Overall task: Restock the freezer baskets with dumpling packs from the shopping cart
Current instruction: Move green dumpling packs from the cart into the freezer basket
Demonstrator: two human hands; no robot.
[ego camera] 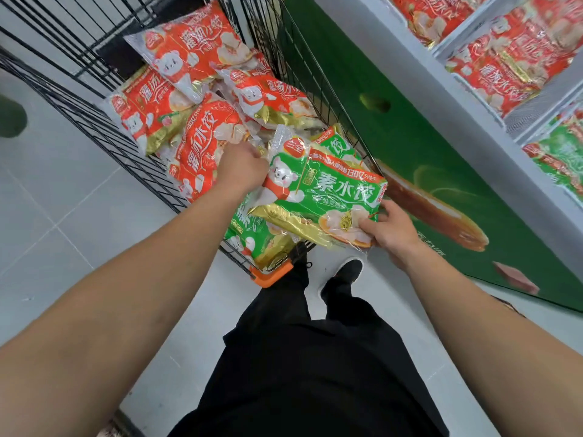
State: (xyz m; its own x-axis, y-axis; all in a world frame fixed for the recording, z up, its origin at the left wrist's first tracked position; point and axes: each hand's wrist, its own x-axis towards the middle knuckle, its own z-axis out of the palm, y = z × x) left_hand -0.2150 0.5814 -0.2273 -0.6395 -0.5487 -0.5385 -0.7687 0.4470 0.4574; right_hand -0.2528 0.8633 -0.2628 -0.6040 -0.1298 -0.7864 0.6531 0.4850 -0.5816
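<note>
The green dumpling pack sits above the near end of the shopping cart, beside the freezer. The right hand clamps its near corner, thumb on top. The left hand closes on its far edge, over red packs.

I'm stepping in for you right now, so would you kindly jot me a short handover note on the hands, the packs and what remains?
Left hand: gripping the top edge of a green pack over the cart.
Right hand: holding the same pack's lower corner.
Cart: several red packs and more green ones remain.
Freezer baskets: already hold red packs; one basket at the right edge holds green.
Left to do: place this pack, probably with the green, then empty the cart.
</note>
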